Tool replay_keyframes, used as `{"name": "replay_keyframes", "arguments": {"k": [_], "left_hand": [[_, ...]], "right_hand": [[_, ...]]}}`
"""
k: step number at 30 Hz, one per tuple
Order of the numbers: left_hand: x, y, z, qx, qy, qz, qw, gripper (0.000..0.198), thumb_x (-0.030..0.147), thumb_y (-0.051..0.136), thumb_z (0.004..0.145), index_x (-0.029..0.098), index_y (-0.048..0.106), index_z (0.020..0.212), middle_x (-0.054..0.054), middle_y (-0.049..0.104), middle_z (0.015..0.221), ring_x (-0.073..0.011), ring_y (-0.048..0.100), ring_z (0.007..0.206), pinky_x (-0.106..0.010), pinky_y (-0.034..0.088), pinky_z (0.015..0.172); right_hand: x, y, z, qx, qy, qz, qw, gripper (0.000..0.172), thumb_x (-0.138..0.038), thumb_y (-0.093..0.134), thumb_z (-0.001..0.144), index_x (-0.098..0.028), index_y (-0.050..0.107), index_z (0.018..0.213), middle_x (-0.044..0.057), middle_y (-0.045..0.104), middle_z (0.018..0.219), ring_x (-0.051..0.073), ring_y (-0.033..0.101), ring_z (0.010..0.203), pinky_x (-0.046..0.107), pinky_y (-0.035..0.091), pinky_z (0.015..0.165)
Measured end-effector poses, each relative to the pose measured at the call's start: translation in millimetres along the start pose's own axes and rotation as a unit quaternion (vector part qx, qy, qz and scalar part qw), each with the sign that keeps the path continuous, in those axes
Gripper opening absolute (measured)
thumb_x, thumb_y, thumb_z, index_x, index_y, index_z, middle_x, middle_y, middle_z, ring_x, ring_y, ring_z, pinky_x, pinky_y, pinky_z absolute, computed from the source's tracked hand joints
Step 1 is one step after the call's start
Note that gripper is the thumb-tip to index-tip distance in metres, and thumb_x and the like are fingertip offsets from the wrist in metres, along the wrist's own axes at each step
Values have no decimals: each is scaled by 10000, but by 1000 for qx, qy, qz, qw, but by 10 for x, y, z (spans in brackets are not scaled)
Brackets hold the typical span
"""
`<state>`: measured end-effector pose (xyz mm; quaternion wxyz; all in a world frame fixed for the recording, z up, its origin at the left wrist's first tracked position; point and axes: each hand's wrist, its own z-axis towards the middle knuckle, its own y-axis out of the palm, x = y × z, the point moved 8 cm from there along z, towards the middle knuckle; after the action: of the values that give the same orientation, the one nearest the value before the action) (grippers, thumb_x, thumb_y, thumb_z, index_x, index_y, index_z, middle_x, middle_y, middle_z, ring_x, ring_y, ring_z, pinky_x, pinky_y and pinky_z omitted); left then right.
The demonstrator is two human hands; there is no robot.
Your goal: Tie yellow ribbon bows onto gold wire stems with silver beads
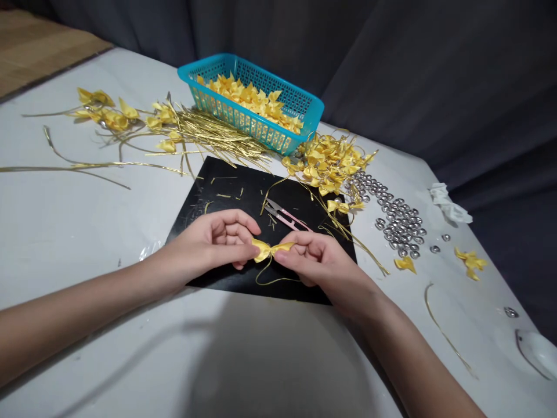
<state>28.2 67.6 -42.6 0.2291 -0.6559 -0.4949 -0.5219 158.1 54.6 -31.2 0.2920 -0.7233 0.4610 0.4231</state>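
A small yellow ribbon bow (261,249) is stretched between my two hands over a black mat (235,284). My left hand (226,241) pinches its left loop between thumb and fingers. On the other side, my right hand (311,255) grips the right loop the same way. Thin gold cord (265,283) hangs from the middle of the bow and curls toward the right hand. Just beyond the hands lie thread snips (287,217) with pink handles, among short gold cord scraps (224,195) on the mat.
A blue basket (314,119) of yellow bows stands at the back. Cut gold cords (217,136) lie before it. Right of them are a pile of corded bows (331,159) and many silver beads (400,223). More bows (115,119) lie at left; a white object (539,351) sits at right.
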Motion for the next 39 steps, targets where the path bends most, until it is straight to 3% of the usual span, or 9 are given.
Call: {"name": "replay_keyframes", "arguments": {"k": [9,18,21,24,27,33,36,39], "left_hand": [[4,-12,-7,17,-5,22,1000,167,301,668,789,163,623,707,40,604,626,-65,530,542,-159,428,539],[2,32,-2,8,-5,21,1000,191,263,766,688,161,605,694,59,588,578,-67,536,568,-149,426,559],[14,4,1,9,7,-13,1000,147,224,725,722,171,595,679,57,615,590,-67,553,572,-144,441,562],[0,29,-1,-29,-3,-20,999,183,202,710,725,164,563,624,57,609,551,-53,529,517,-127,409,509],[-11,66,-7,-62,-11,-4,998,200,187,727,698,159,553,603,61,605,528,-47,512,485,-122,386,481],[-12,61,3,-35,-7,-12,999,147,183,771,662,164,638,720,49,670,622,-52,564,557,-120,442,549],[5,8,17,-10,1,-31,999,96,206,750,706,159,666,715,47,666,621,-37,554,555,-97,447,549],[47,-82,42,10,5,-53,999,102,224,714,746,152,660,697,41,652,628,-42,569,572,-99,477,570]], "right_hand": [[46,46,6,-22,3,-19,1000,342,-441,750,676,-143,624,789,-77,350,546,47,252,497,213,157,468],[26,68,13,20,-27,26,999,293,-400,715,724,-139,593,776,-94,347,514,33,215,454,211,134,428],[35,62,3,18,-32,45,998,311,-388,712,740,-162,572,900,-102,362,525,34,231,451,204,134,423],[38,104,-7,-22,-32,74,996,370,-411,680,777,-189,556,1047,-99,383,562,33,245,446,196,144,415],[69,167,-7,-56,-4,52,997,340,-414,717,735,-155,592,915,-90,387,564,28,268,448,190,155,409],[9,137,7,6,-18,39,999,344,-396,756,675,-166,534,803,-113,365,512,26,231,429,177,164,407],[7,98,-6,9,-21,0,1000,373,-416,730,695,-176,547,914,-119,357,493,38,233,427,179,179,409],[-12,33,-21,-11,-40,-158,987,360,-350,725,714,-172,608,1004,-113,334,483,50,250,440,189,199,423]]}}
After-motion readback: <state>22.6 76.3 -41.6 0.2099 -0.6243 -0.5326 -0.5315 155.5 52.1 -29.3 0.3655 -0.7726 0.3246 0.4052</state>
